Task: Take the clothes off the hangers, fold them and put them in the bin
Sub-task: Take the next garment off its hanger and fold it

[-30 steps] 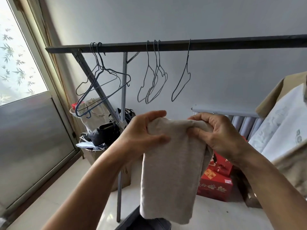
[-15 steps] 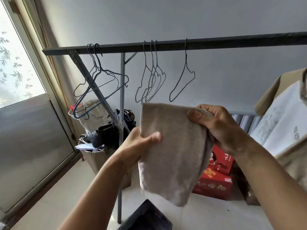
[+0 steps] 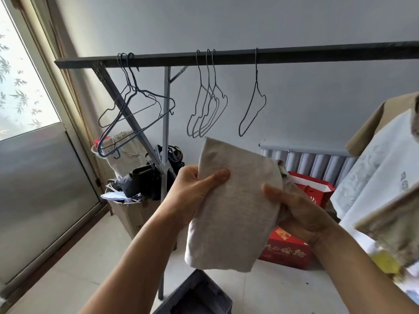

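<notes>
Only pinched at its edges by the left hand (image 3: 195, 189) and right hand (image 3: 294, 207), the folded beige garment (image 3: 233, 207) may fall open before reaching the bin (image 3: 197, 295).

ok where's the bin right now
In the head view the dark bin is on the floor at the bottom centre, partly cut off by the frame edge. It sits below the folded grey cloth and just right of the rack's upright pole.

beige garment (image 3: 235, 200): folded, upright, above dark bin (image 3: 192, 283) | 7 wire hangers (image 3: 214, 97): bare; hanging on rail (image 3: 317, 53)
</notes>
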A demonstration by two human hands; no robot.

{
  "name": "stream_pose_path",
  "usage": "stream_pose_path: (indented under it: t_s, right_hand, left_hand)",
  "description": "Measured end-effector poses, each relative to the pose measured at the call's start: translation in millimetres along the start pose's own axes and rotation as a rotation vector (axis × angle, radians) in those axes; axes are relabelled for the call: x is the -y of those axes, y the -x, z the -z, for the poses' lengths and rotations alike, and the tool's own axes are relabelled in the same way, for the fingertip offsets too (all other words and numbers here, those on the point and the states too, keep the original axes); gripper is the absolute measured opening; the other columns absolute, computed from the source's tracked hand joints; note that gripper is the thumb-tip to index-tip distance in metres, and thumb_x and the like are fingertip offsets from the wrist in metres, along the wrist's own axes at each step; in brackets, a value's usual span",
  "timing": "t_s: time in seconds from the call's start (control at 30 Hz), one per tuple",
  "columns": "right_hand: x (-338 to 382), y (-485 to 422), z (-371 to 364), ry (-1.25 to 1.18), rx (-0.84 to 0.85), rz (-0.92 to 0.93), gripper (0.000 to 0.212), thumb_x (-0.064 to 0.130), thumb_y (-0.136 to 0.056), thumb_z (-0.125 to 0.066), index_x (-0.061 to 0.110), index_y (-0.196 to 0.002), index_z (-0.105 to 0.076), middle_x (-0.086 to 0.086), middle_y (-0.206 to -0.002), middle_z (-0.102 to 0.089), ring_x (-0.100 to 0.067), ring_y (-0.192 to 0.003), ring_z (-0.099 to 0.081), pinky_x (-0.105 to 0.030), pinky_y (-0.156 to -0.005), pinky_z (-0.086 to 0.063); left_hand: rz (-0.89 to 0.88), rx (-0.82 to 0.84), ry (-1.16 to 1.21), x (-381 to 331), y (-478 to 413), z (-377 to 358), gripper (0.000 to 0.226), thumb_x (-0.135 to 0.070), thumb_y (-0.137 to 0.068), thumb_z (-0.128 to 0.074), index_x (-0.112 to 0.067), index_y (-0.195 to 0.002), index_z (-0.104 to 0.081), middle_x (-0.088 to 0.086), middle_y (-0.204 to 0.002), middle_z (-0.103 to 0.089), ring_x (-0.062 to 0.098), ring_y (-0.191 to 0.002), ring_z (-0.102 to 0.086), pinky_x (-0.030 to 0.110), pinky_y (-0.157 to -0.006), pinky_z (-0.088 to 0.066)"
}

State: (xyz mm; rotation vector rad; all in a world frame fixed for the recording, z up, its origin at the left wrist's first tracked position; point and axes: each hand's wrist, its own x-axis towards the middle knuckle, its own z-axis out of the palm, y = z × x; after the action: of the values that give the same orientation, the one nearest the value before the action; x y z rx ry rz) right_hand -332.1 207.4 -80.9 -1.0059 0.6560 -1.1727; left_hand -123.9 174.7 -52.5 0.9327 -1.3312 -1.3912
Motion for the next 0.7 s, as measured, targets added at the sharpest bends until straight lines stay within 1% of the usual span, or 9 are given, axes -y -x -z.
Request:
stream_pose_path:
  t_s: [0.07, 0.13, 0.23, 0.3, 0.4, 0.47, 0.57, 0.63, 0.7]
  right_hand:
    - [1.7, -3.1, -2.2, 0.031, -0.098, 0.009, 0.042, 0.021, -0.064, -0.086, 0.016, -0.105, -0.075, -0.015, -0.120, -0.068, -0.032, -0.112, -0.065, -0.049, -0.093, -0.053]
    - [6.4, -5.3, -7.1, 0.055, -0.218, 0.017, 0.024, 0.012, -0.075, -0.072, 0.011, -0.099, -0.075, -0.015, -0.115, -0.070, -0.031, -0.107, -0.067, -0.046, -0.091, -0.052]
    - [11.6, -7.5, -12.1, 0.103, -0.365, 0.066, 0.015, 0.006, -0.082, -0.066, 0.005, -0.096, -0.073, -0.013, -0.100, -0.075, -0.024, -0.089, -0.073, -0.034, -0.072, -0.057]
    - [13.4, -9.5, -13.3, 0.105, -0.429, 0.108, 0.011, 0.003, -0.086, -0.064, 0.004, -0.092, -0.072, -0.011, -0.092, -0.076, -0.021, -0.081, -0.074, -0.028, -0.063, -0.059]
    - [11.5, -12.6, -15.8, 0.129, -0.469, 0.153, 0.011, 0.004, -0.087, -0.063, 0.006, -0.089, -0.073, -0.010, -0.091, -0.076, -0.022, -0.085, -0.073, -0.034, -0.075, -0.060]
    - [7.4, -13.4, -20.1, 0.144, -0.482, 0.174, 0.011, 0.004, -0.088, -0.062, 0.006, -0.090, -0.073, -0.011, -0.095, -0.076, -0.024, -0.091, -0.072, -0.039, -0.087, -0.056]
    - [2.8, -14.0, -25.3, 0.178, -0.514, 0.230, 0.011, 0.004, -0.088, -0.063, 0.007, -0.089, -0.074, -0.011, -0.097, -0.076, -0.024, -0.096, -0.071, -0.044, -0.097, -0.051]
    - [1.5, -15.1, -28.8, 0.194, -0.546, 0.262, 0.010, 0.005, -0.087, -0.065, 0.007, -0.092, -0.074, -0.010, -0.100, -0.075, -0.024, -0.099, -0.071, -0.046, -0.099, -0.050]
    - [0.7, -15.5, -32.7, 0.186, -0.552, 0.279, 0.011, 0.006, -0.088, -0.065, 0.006, -0.095, -0.073, -0.011, -0.101, -0.075, -0.025, -0.099, -0.071, -0.047, -0.099, -0.050]
  left_hand:
    - [0.022, -0.017, -0.023, -0.2, -2.6, 1.2, 0.025, -0.029, -0.071, -0.075, -0.005, -0.076, -0.073, 0.012, -0.079, -0.076, 0.020, -0.067, -0.072, 0.027, -0.060, -0.058]
    - [0.029, -0.041, -0.021, 1.8, -7.3, 3.8, 0.032, -0.033, -0.075, -0.073, -0.003, -0.086, -0.074, 0.012, -0.083, -0.076, 0.020, -0.070, -0.072, 0.027, -0.061, -0.058]
    - [-0.051, -0.238, -0.198, 12.1, -14.9, 9.6, 0.034, -0.034, -0.088, -0.068, -0.011, -0.113, -0.064, 0.003, -0.097, -0.074, 0.012, -0.084, -0.071, 0.023, -0.069, -0.055]
    - [-0.138, -0.406, -0.325, 18.5, -8.4, 8.8, 0.028, -0.036, -0.091, -0.064, -0.013, -0.108, -0.062, -0.001, -0.092, -0.070, 0.011, -0.081, -0.068, 0.025, -0.069, -0.054]
    - [0.012, -0.243, -0.091, 34.6, 17.4, -12.0, 0.036, -0.038, -0.097, -0.053, -0.004, -0.095, -0.064, 0.008, -0.074, -0.066, 0.016, -0.060, -0.060, 0.030, -0.051, -0.051]
    - [0.117, -0.175, -0.027, 44.2, 30.4, -24.9, 0.040, -0.042, -0.096, -0.052, -0.004, -0.094, -0.064, 0.007, -0.074, -0.061, 0.016, -0.056, -0.058, 0.034, -0.051, -0.052]
    - [0.176, -0.181, 0.065, 51.4, 36.5, -31.3, 0.043, -0.042, -0.097, -0.051, -0.001, -0.099, -0.061, 0.008, -0.072, -0.056, 0.018, -0.053, -0.059, 0.036, -0.052, -0.056]
    - [0.247, -0.138, 0.135, 52.2, 40.7, -33.2, 0.050, -0.048, -0.094, -0.049, -0.001, -0.100, -0.063, 0.010, -0.075, -0.065, 0.022, -0.062, -0.067, 0.038, -0.057, -0.059]
    - [0.285, -0.122, 0.157, 56.6, 41.5, -34.5, 0.056, -0.055, -0.089, -0.050, -0.006, -0.111, -0.064, 0.011, -0.099, -0.072, 0.023, -0.085, -0.073, 0.040, -0.063, -0.060]
